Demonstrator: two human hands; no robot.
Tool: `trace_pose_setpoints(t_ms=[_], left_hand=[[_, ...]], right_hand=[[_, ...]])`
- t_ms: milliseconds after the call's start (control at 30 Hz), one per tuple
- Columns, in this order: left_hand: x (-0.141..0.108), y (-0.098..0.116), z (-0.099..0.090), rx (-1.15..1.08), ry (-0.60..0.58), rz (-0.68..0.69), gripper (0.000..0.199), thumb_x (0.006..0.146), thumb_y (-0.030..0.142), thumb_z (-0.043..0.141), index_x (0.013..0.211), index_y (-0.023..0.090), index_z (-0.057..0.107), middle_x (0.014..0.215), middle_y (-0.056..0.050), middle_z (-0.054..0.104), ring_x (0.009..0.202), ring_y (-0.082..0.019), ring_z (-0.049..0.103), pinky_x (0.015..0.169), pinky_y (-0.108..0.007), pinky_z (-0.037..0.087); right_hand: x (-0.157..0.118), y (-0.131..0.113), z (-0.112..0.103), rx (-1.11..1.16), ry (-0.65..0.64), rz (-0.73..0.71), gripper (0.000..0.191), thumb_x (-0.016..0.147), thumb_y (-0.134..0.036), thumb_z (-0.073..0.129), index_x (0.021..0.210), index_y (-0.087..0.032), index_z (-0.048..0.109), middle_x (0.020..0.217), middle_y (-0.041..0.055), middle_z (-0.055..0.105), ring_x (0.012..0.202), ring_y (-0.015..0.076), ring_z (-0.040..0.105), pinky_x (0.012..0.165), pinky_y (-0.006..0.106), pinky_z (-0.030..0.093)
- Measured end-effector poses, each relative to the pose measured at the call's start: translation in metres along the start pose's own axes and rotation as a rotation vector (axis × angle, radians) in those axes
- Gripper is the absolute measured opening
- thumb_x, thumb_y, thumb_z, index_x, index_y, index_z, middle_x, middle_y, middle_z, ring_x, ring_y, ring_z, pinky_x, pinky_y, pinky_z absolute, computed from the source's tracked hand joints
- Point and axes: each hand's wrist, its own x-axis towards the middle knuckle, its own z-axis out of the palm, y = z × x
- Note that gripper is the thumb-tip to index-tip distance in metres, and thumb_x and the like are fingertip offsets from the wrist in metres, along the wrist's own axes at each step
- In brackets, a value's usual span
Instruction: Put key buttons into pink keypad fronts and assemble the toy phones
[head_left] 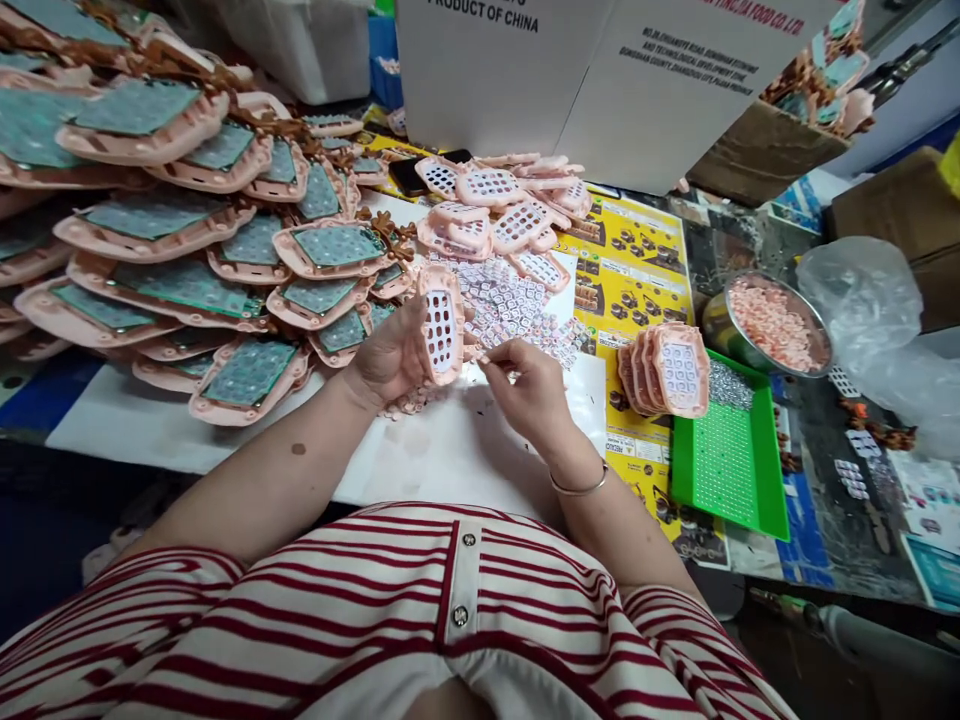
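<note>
My left hand (391,352) grips a pink plastic casing (442,325), tilted up, with rows of holes in its white face. Just right of it, my right hand (525,385) has thumb and forefinger pinched together at small pink pieces by the casing's lower edge; what they hold is too small to make out. Behind both hands spreads a pile of small white printed key pieces (506,305). More perforated pink casings (491,187) are heaped beyond it. To the right stands a row of pink casings (681,370), the front one with its keys filled in.
Pink shells with green circuit boards (247,380) are stacked high at left. At right lie a green tray (772,490) of tiny metal parts and a metal bowl (821,350) of pink pieces. A large white carton (517,100) stands behind; a plastic bag (862,290) lies far right.
</note>
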Motion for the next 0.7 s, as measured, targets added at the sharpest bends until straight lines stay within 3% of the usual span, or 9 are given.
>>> trace_pose_setpoints(t_ms=[100, 167, 267, 400, 533, 700], left_hand=[[0.0, -0.007, 0.0, 0.053, -0.048, 0.005, 0.052, 0.071, 0.044, 0.083, 0.112, 0.017, 0.064, 0.107, -0.007, 0.073, 0.089, -0.022, 0.073, 0.071, -0.029, 0.06], [-0.001, -0.008, 0.001, 0.067, -0.062, 0.008, 0.052, 0.07, 0.042, 0.084, 0.111, 0.017, 0.065, 0.11, -0.008, 0.072, 0.095, -0.023, 0.072, 0.071, -0.028, 0.059], [-0.002, -0.009, 0.001, 0.025, -0.044, -0.066, 0.06, 0.067, 0.051, 0.085, 0.111, 0.016, 0.065, 0.111, -0.011, 0.072, 0.097, -0.027, 0.072, 0.069, -0.03, 0.06], [-0.004, -0.007, 0.0, -0.027, -0.08, -0.115, 0.069, 0.066, 0.06, 0.082, 0.116, 0.014, 0.065, 0.105, -0.012, 0.074, 0.099, -0.031, 0.071, 0.074, -0.037, 0.061], [-0.004, -0.006, 0.0, -0.075, -0.095, -0.095, 0.069, 0.068, 0.057, 0.083, 0.12, 0.014, 0.065, 0.108, -0.012, 0.074, 0.108, -0.033, 0.069, 0.08, -0.037, 0.06], [-0.004, -0.005, 0.003, -0.134, -0.11, -0.093, 0.061, 0.076, 0.055, 0.076, 0.122, 0.018, 0.063, 0.116, -0.011, 0.073, 0.113, -0.031, 0.067, 0.085, -0.039, 0.06]], right_hand=[[-0.007, -0.009, 0.003, -0.353, -0.07, -0.216, 0.018, 0.092, -0.012, 0.048, 0.084, -0.016, 0.064, 0.078, 0.0084, 0.069, 0.072, 0.018, 0.057, 0.066, 0.031, 0.04], [-0.01, -0.011, 0.006, -0.442, -0.086, -0.316, 0.021, 0.095, -0.012, 0.045, 0.088, -0.015, 0.065, 0.085, 0.0107, 0.071, 0.076, 0.0194, 0.058, 0.068, 0.033, 0.041], [-0.011, -0.01, 0.009, -0.355, -0.023, -0.436, 0.021, 0.099, -0.016, 0.044, 0.1, -0.015, 0.065, 0.098, 0.0102, 0.073, 0.088, 0.0188, 0.061, 0.076, 0.032, 0.044], [-0.011, -0.006, 0.012, -0.436, 0.071, -0.49, 0.018, 0.098, -0.017, 0.047, 0.095, -0.016, 0.065, 0.091, 0.0085, 0.072, 0.084, 0.0199, 0.06, 0.077, 0.034, 0.045], [-0.011, -0.006, 0.011, -0.483, 0.047, -0.546, 0.016, 0.097, -0.016, 0.049, 0.095, -0.016, 0.065, 0.087, 0.0078, 0.07, 0.081, 0.0199, 0.056, 0.08, 0.036, 0.046], [-0.011, -0.013, 0.005, -0.378, -0.071, -0.598, 0.023, 0.095, -0.013, 0.046, 0.111, -0.014, 0.062, 0.101, 0.0099, 0.069, 0.095, 0.0215, 0.056, 0.092, 0.038, 0.047]])
